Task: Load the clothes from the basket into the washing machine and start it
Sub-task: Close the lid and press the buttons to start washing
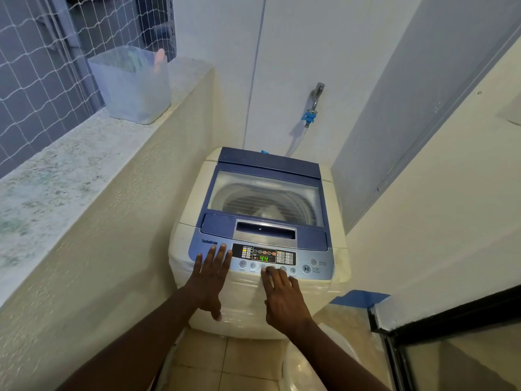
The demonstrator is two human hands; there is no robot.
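A cream top-load washing machine (242,306) with a blue lid (267,162) stands against the back wall. The lid is down, and the drum shows through its clear window (265,198). The control panel (282,259) is lit and its green display reads 44. My left hand (210,275) lies flat, fingers spread, on the panel's left end. My right hand (283,297) has its fingertips on the row of round buttons below the display. Neither hand holds anything. No clothes or basket can be made out clearly.
A speckled stone ledge (70,170) runs along the left with a translucent plastic tub (132,86) on it, netting behind. A tap (314,104) with a blue hose connector sits on the back wall. A white rounded object (304,368) lies on the tiled floor, and a dark-framed glass door (451,348) stands at right.
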